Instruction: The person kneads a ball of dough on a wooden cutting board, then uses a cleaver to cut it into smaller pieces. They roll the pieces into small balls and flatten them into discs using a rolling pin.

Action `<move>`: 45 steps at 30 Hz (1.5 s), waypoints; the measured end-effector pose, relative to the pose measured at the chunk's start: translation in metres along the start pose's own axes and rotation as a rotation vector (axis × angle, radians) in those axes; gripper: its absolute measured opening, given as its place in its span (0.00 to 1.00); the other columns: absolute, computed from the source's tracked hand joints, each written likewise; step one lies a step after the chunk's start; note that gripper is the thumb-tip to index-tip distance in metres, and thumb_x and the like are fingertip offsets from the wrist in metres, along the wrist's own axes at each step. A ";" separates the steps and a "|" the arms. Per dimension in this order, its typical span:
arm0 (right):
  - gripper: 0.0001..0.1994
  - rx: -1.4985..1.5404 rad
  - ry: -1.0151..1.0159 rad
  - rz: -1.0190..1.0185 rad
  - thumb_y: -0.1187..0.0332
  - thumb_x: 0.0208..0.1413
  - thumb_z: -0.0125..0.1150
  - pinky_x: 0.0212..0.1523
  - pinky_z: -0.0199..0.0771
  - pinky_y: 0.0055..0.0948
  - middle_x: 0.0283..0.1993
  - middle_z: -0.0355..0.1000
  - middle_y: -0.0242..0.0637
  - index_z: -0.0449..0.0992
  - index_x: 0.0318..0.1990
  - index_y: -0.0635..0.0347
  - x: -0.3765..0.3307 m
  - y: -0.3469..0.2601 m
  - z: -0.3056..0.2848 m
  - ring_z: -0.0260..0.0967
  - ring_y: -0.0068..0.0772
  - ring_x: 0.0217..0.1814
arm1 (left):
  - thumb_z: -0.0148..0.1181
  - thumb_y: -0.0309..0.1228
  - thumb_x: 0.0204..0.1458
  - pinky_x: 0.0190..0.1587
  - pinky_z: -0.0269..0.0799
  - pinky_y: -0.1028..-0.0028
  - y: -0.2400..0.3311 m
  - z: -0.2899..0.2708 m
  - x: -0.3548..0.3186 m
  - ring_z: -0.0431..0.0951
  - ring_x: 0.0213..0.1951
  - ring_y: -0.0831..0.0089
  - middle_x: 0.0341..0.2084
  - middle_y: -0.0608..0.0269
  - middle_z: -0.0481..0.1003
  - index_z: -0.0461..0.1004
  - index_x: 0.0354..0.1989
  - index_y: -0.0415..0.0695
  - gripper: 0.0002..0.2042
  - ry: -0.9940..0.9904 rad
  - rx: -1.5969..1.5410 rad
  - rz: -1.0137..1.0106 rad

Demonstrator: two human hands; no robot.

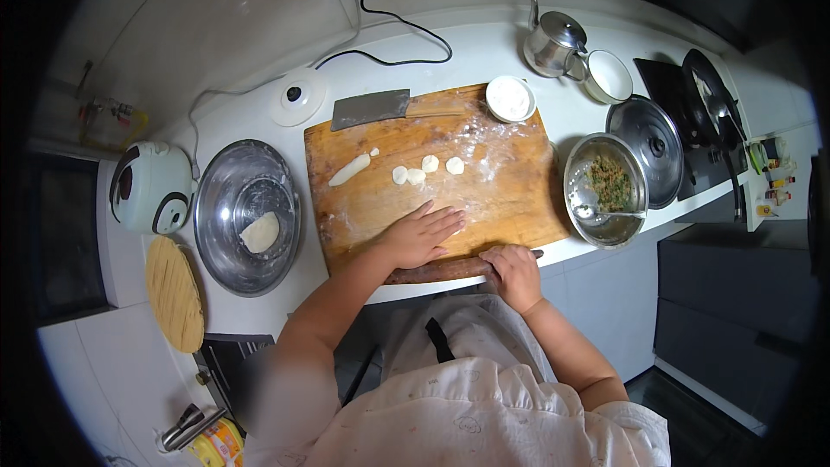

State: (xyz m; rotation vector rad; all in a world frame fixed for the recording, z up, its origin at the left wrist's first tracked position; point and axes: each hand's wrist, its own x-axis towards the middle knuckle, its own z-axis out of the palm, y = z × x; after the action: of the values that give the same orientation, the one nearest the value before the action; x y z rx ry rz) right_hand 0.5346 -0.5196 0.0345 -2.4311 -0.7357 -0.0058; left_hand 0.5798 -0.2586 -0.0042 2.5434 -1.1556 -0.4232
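Observation:
My left hand (421,234) lies flat, fingers together, on the floured wooden cutting board (510,190), pressing down near its front edge; whatever is under the palm is hidden. My right hand (514,273) grips a dark wooden rolling pin (437,271) lying along the board's front edge. Three small round dough pieces (425,169) sit in the middle of the board, with a longer dough roll (349,170) to their left. A cleaver (372,108) rests at the board's far edge.
A steel bowl (226,207) holding a dough lump (259,232) stands left of the board. A small bowl of flour (510,98), a kettle (553,41), a bowl of green filling (608,183) with a spoon, a pot lid (653,147) and a stove lie to the right. A rice cooker (149,186) stands far left.

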 end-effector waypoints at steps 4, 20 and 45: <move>0.17 -0.025 0.035 -0.021 0.76 0.39 0.64 0.46 0.67 0.37 0.39 0.74 0.33 0.77 0.42 0.54 0.012 0.011 0.001 0.69 0.40 0.44 | 0.48 0.31 0.58 0.71 0.37 0.59 -0.004 -0.012 -0.023 0.46 0.71 0.61 0.69 0.57 0.50 0.51 0.68 0.41 0.29 0.153 0.047 -0.270; 0.34 -0.325 0.003 0.164 0.52 0.57 0.53 0.71 0.45 0.46 0.70 0.52 0.46 0.56 0.67 0.59 0.104 0.021 0.040 0.47 0.54 0.72 | 0.53 0.43 0.57 0.70 0.41 0.54 -0.023 -0.020 -0.004 0.45 0.71 0.60 0.70 0.55 0.47 0.52 0.68 0.41 0.33 0.398 0.166 -0.630; 0.28 -0.143 -0.036 0.051 0.65 0.50 0.62 0.64 0.58 0.43 0.58 0.65 0.44 0.65 0.60 0.58 0.046 -0.009 0.043 0.60 0.47 0.62 | 0.60 0.35 0.53 0.55 0.65 0.65 0.001 -0.032 -0.006 0.70 0.53 0.57 0.49 0.57 0.72 0.71 0.52 0.44 0.19 0.362 -0.370 -0.527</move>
State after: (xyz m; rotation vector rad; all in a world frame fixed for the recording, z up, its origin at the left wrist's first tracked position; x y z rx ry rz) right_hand 0.5614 -0.4670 0.0119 -2.5917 -0.7107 0.0060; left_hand 0.5877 -0.2493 0.0264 2.4215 -0.2421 -0.2446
